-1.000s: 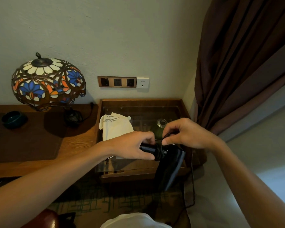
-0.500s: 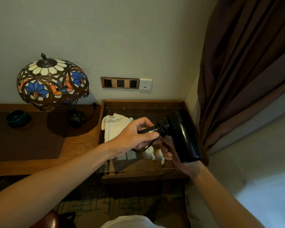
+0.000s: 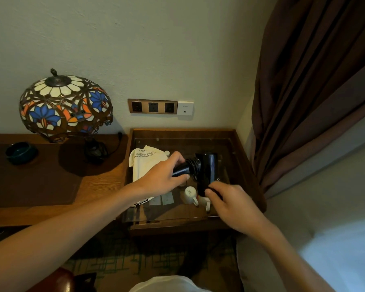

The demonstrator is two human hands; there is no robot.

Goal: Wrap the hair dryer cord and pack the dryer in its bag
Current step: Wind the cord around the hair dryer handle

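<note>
Left hand (image 3: 162,179) gripped black hair dryer (image 3: 205,172) handle, cord coiled at handle base, right hand (image 3: 230,200) fingers curled pinching dryer's lower end, white cloth bag (image 3: 144,163) lay beside on glass-topped table (image 3: 238,144)

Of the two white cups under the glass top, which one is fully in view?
The left white cup, printed side up. The other cup, to its right, is partly hidden behind the right hand.
</note>
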